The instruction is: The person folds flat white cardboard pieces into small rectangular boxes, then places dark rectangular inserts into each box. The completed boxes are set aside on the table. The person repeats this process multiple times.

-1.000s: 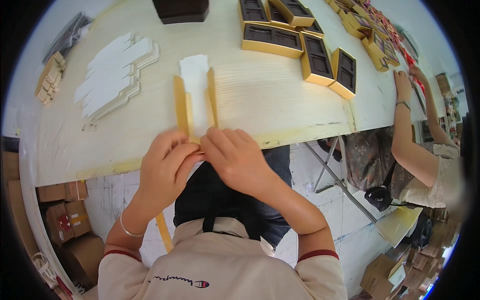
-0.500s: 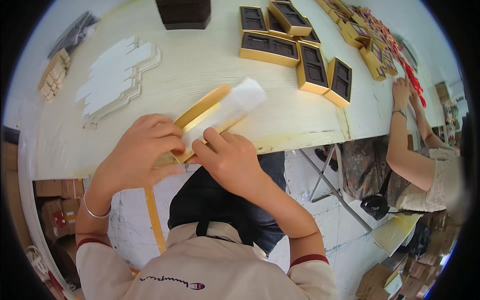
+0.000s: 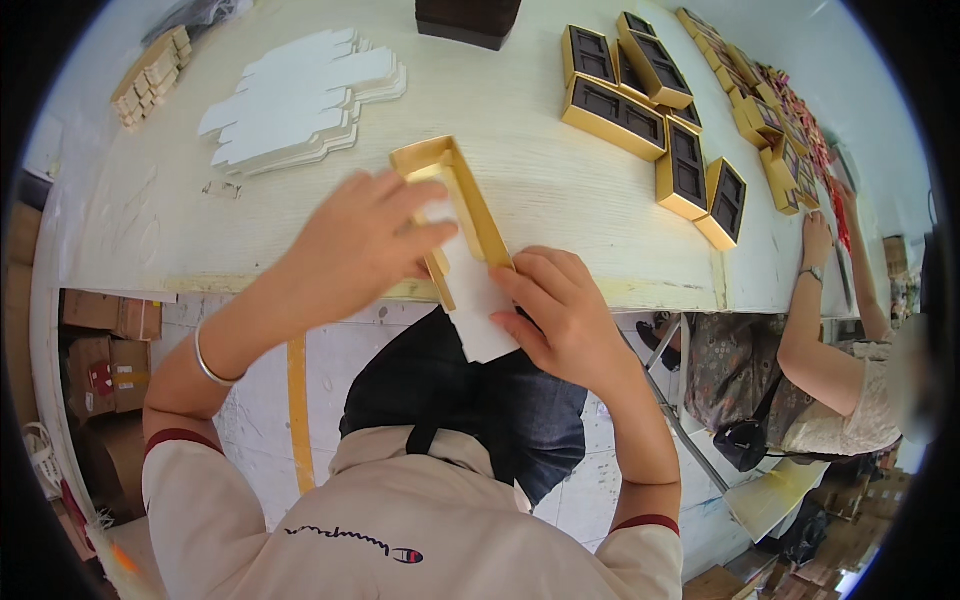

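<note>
1. Left hand [image 3: 355,245] is laid over the long narrow gold cardboard tray [image 3: 455,205], fingers spread across its open side and pressing on it, so the grip is closed on the tray from the left.
2. Right hand [image 3: 560,315] has its grip pinched on the white folded card insert [image 3: 475,300], thumb and fingers clamped on the lower end that sticks out of the tray.
3. The tray sits tilted at the near edge of the pale wood-grain counter [image 3: 560,190], far end pointing up and left, near end hanging over the edge with the white insert.
4. Further back on the left there's a stack of flat white die-cut card blanks [image 3: 300,95], well apart from the hands.
5. On the right is a bunch of gold boxes with dark brown compartment liners [image 3: 640,110], some flat, some on edge.
6. Another person's forearm [image 3: 810,300] reaches onto the counter at the far right.
</note>
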Available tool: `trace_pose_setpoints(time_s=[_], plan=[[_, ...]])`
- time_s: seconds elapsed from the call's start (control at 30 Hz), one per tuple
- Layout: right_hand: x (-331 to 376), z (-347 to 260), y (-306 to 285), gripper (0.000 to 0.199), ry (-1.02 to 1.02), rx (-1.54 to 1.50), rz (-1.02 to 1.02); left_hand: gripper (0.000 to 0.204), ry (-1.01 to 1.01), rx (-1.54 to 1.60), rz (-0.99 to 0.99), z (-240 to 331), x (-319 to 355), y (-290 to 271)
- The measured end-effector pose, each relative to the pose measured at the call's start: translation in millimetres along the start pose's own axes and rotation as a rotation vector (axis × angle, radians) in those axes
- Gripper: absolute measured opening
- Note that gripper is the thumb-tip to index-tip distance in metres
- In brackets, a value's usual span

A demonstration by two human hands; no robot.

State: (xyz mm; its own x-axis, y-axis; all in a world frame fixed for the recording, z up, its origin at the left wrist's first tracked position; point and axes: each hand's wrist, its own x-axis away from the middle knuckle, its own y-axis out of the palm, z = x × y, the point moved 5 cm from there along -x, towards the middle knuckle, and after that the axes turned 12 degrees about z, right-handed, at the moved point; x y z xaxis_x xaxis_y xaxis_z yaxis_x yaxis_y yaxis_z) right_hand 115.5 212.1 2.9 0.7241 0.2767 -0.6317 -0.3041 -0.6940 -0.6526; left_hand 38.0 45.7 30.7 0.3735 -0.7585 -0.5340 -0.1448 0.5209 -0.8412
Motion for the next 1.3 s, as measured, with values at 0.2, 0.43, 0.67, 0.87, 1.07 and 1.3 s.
trace_pose_setpoints(time_s=[0.2,0.43,0.67,0.87,1.07,1.3], plan=[[-14.4,-6.0,-4.5,0.036,0.005,-0.054,-0.198,0.031,-0.108,0.389,-0.115,-13.6,25.4,13.9],[-28.5,5.1,4.3,0.03,-0.03,-0.098,-0.185,0.025,-0.08,0.448,-0.054,-10.3,19.8,11.5],[-25.4,7.5,20.3,0.02,0.025,-0.083,0.008,0.011,-0.501,0.597,0.004,15.5,21.2,26.4],[-16.2,3.6,13.1,0.034,0.185,-0.123,-0.072,0.006,-0.423,0.513,0.043,17.5,19.2,32.3],[10.4,-7.5,6.2,0.055,-0.158,0.187,-0.032,0.005,-0.499,0.599,-0.029,13.4,17.5,34.4],[-0.5,5.9,15.4,0.022,0.082,-0.253,0.248,0.034,-0.648,1.085,-0.156,0.3,19.4,34.6]])
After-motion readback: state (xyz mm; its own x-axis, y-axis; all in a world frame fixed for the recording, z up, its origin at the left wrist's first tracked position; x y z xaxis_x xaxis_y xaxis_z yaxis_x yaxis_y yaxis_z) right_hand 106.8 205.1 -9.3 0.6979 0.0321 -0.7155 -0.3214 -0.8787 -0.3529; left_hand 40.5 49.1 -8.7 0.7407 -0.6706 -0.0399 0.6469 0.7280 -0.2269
